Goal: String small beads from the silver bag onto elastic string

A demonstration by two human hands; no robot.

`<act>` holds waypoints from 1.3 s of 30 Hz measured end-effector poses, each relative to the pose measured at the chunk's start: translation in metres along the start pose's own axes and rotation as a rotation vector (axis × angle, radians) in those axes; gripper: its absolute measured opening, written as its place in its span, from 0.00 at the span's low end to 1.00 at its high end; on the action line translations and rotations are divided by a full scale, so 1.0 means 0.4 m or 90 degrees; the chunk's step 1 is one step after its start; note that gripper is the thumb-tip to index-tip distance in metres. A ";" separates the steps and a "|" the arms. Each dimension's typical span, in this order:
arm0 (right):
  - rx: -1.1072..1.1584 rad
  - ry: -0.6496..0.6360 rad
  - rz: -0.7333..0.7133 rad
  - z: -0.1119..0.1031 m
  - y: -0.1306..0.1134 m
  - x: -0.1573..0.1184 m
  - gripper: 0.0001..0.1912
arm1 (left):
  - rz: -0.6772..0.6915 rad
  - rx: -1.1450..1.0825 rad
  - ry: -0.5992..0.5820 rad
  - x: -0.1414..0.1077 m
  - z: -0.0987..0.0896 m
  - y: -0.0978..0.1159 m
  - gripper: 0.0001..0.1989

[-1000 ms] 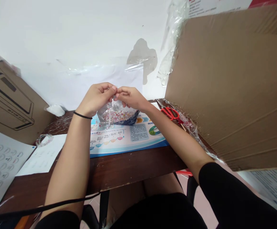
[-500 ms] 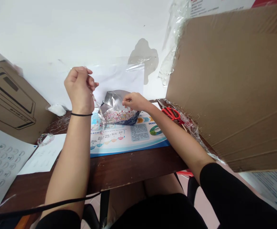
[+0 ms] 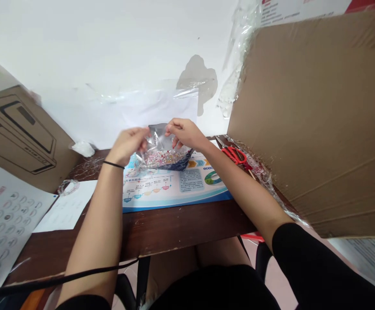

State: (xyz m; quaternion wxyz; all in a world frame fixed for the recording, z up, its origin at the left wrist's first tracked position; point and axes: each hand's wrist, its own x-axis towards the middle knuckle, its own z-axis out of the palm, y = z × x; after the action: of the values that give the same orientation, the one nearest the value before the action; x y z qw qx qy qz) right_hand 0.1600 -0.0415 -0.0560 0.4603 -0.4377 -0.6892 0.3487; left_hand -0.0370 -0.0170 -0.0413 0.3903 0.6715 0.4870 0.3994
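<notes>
Two hands pinching a plastic pouch (image 3: 163, 148) of beads (image 3: 164, 158);
the left hand (image 3: 127, 145) and right hand (image 3: 185, 133) grip its upper edges, fingers pressed together; its base rests below them on a printed mat (image 3: 177, 189).

Looked like small craft workroom: bag of beads (image 3: 164, 158) on printed mat (image 3: 177, 189), red-handled scissors (image 3: 234, 155), worn wooden desk (image 3: 181, 228), large cardboard sheet (image 3: 310, 120), patched white wall (image 3: 110, 51).
</notes>
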 end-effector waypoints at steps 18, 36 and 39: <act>-0.423 -0.122 -0.170 0.025 -0.005 -0.009 0.11 | 0.082 -0.004 0.006 -0.081 0.108 -0.083 0.13; -0.460 -0.120 -0.095 0.007 0.027 -0.006 0.11 | 0.121 -0.529 0.025 -0.107 0.092 -0.029 0.13; -0.404 -0.126 -0.062 0.008 0.022 -0.008 0.11 | 0.123 -0.564 0.000 -0.108 0.089 -0.028 0.12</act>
State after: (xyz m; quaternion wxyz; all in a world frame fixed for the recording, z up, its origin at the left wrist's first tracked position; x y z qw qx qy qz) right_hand 0.1600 -0.0414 -0.0657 0.2481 -0.4899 -0.8248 0.1347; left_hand -0.0171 -0.0609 -0.0717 0.6011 0.4823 0.2043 0.6036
